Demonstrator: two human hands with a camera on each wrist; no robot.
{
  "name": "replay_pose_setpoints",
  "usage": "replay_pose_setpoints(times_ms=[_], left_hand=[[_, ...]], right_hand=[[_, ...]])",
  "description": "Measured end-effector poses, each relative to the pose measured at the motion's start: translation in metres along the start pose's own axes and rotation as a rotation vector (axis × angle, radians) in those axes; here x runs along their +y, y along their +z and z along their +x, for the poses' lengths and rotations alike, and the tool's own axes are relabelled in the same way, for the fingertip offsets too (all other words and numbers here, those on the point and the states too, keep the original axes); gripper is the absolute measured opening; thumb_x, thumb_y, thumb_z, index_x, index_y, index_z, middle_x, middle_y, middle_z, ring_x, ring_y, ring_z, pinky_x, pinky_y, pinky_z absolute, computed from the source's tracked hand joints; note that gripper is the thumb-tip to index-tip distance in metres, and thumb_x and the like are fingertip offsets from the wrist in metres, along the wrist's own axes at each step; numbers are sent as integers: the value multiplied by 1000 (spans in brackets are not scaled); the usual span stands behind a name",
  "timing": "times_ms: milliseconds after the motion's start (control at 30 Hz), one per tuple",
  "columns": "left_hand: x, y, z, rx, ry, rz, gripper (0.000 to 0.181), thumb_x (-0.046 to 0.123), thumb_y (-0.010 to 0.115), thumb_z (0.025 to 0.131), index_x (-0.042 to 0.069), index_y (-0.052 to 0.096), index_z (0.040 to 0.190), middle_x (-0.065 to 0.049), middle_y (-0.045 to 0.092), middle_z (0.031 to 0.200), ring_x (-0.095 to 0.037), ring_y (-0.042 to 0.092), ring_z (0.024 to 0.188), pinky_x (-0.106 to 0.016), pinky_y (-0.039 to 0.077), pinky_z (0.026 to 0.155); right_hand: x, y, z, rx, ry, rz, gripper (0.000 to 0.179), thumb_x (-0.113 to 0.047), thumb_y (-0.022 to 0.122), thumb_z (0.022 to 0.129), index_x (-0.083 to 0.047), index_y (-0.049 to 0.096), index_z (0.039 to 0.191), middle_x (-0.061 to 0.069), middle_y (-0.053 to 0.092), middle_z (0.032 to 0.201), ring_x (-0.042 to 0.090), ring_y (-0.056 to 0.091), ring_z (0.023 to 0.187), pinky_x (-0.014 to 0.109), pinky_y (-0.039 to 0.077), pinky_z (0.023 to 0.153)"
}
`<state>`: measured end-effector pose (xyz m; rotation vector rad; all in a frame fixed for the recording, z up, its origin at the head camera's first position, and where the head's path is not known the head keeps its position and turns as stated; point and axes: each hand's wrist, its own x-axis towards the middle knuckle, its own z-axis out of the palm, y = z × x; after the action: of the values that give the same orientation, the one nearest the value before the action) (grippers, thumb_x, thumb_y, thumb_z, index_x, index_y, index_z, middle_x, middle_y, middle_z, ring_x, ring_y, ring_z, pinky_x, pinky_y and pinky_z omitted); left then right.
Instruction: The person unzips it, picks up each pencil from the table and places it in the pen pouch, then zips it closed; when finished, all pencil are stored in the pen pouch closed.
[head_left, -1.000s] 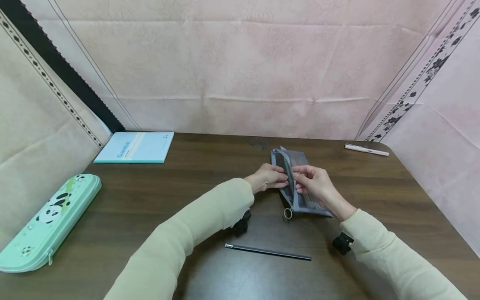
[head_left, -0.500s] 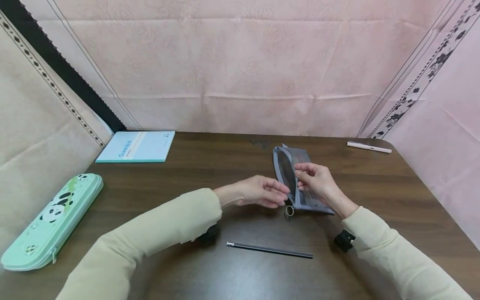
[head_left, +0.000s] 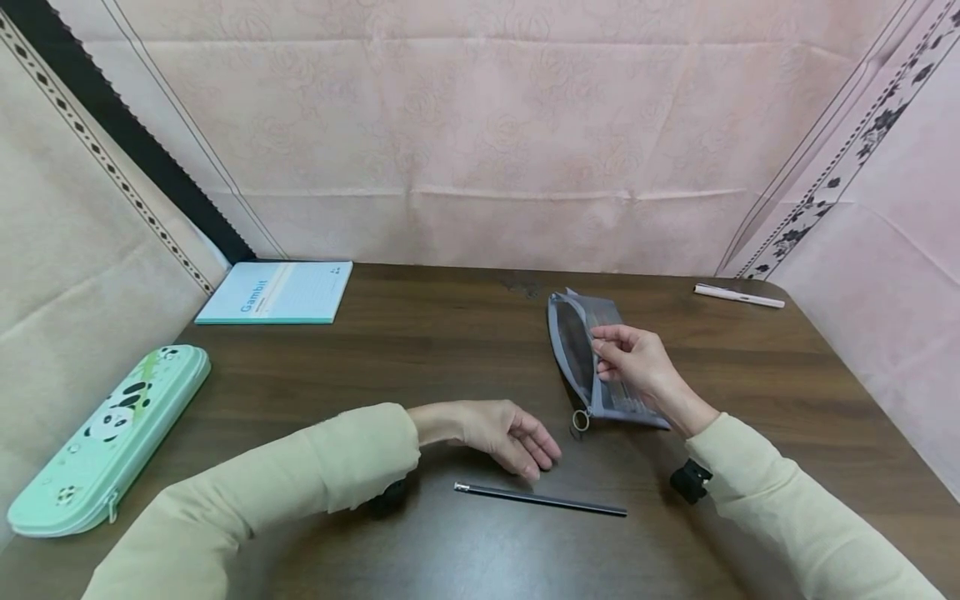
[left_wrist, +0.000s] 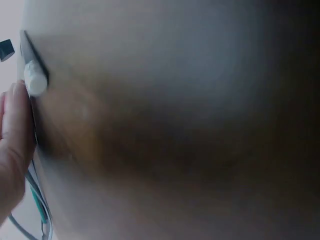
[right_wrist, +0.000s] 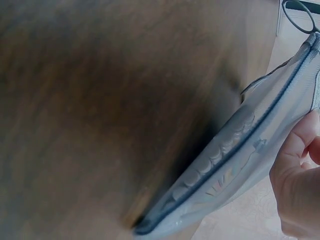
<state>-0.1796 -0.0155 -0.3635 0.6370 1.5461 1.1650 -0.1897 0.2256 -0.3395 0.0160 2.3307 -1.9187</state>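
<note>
A grey-blue zippered pouch point(head_left: 576, 342) stands with its mouth gaping on the right half of the table, a metal ring at its near zip end. My right hand point(head_left: 633, 362) pinches the right edge of that mouth. In the right wrist view the pouch point(right_wrist: 250, 150) shows a printed side, and the right hand point(right_wrist: 297, 175) grips its upper edge. My left hand point(head_left: 506, 433) hovers with loosely bent fingers just behind a black pencil point(head_left: 540, 500), holding nothing. In the left wrist view, the left hand point(left_wrist: 15, 135) is at the left edge near the pencil's pale end point(left_wrist: 35, 80).
A mint pencil case point(head_left: 112, 442) with a panda print lies at the left. Behind it is a light blue notebook point(head_left: 277, 293). A white pen point(head_left: 738, 296) lies at the far right of the wooden table point(head_left: 420, 358). Cloth hangs around the back and sides.
My left hand has let go of the pouch's left edge and moved toward the near left, to the pencil. The right hand keeps its pinch, and the pouch mouth stays spread.
</note>
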Motion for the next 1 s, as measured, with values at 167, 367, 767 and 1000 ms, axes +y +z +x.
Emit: replay_pose_setpoints(times_ms=[167, 367, 767, 1000], left_hand=[[-1, 2, -1, -10, 23, 121, 39, -8, 67, 81, -2, 60, 119, -8, 67, 107, -11, 63, 91, -21, 50, 85], [-2, 7, 1, 13, 29, 231, 40, -8, 71, 77, 2, 63, 115, -2, 67, 98, -8, 61, 86, -17, 49, 80], [-1, 14, -2, 49, 74, 465, 40, -2, 77, 73, 11, 66, 110, 5, 65, 90, -3, 60, 83, -15, 48, 77], [0, 15, -2, 53, 112, 566, 38, -4, 76, 73, 11, 67, 107, 9, 63, 85, 1, 58, 79, -14, 48, 75]], right_hand=[[1, 0, 1, 10, 10, -7, 38, -5, 50, 97, 12, 44, 130, -4, 54, 74, 2, 57, 58, 16, 53, 57], [0, 1, 0, 4, 8, -10, 38, -5, 50, 97, 13, 44, 130, -4, 55, 75, 2, 57, 59, 17, 54, 58], [1, 0, 1, 3, 13, -16, 38, -5, 50, 97, 12, 44, 130, -3, 55, 76, 2, 57, 59, 17, 54, 58], [0, 0, 1, 5, 11, -19, 37, -5, 50, 97, 12, 45, 129, -3, 55, 76, 2, 57, 59, 17, 54, 58]])
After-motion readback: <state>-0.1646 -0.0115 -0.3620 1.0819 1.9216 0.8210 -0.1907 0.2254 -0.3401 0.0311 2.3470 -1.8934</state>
